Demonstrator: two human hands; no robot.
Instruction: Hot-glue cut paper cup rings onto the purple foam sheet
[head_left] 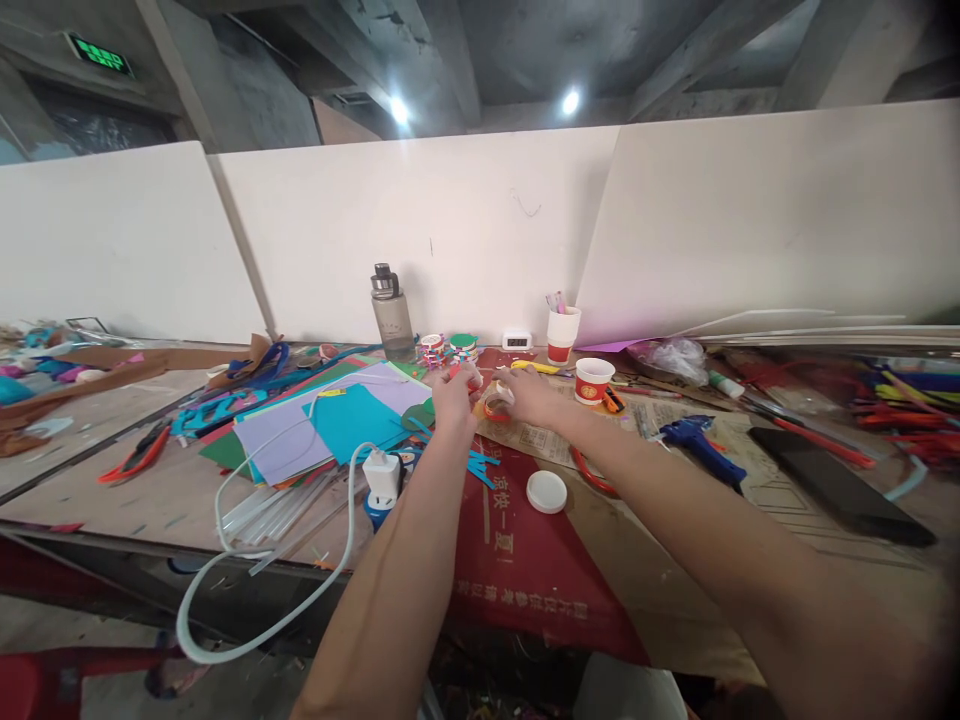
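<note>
My left hand [454, 396] is closed, its fingers pinching a small red-and-white piece [472, 376] whose kind I cannot make out. To its right, my right hand [531, 396] curls its fingers around a white-and-orange ring-shaped piece [495, 408], which might be a roll of tape. Just behind the hands stand two small round stacks, one striped red and white [432, 350] and one with a green top [463, 346]. Blue paper strips [481, 466] lie below my left hand. A white round lid [547, 492] rests nearer to me.
Coloured paper sheets [300, 425], a white charger [382, 478] and its looping cable are at left. A bottle [393, 318] stands behind. Paper cups [594, 380], a blue glue gun [701, 450] and a black slab [832, 480] lie right. Red-handled pliers [142, 452] are far left.
</note>
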